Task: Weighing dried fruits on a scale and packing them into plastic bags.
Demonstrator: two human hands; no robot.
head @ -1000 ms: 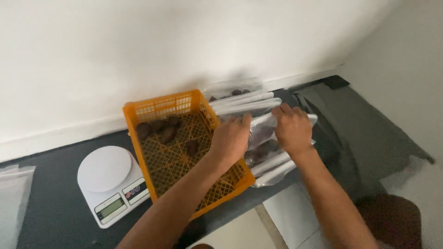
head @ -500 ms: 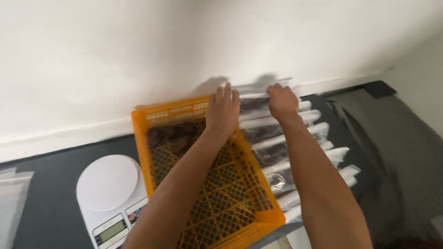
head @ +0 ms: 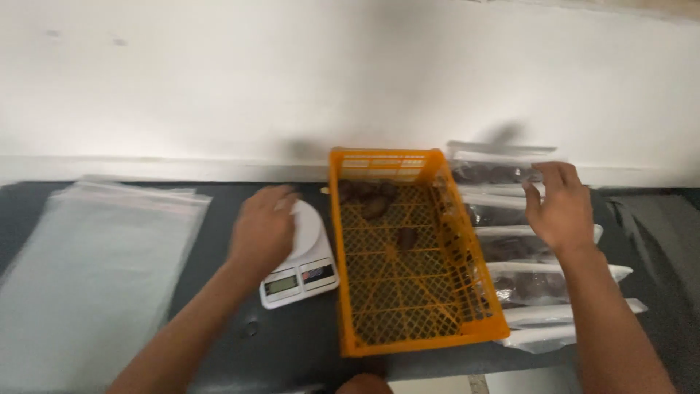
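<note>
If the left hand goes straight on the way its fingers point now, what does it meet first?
Most likely the round white platform of the kitchen scale: the left hand hovers at its edge, fingers pointing over it. Height is unclear through motion blur.

Orange lattice crate (head: pixel 408 332), white scale (head: pixel 310 241), dark mat (head: pixel 240 343).

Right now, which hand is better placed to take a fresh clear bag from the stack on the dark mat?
Probably the left hand. It hovers over the white scale, the side where the empty clear bags lie. The right hand is over the filled bags, beyond the orange crate.
</note>
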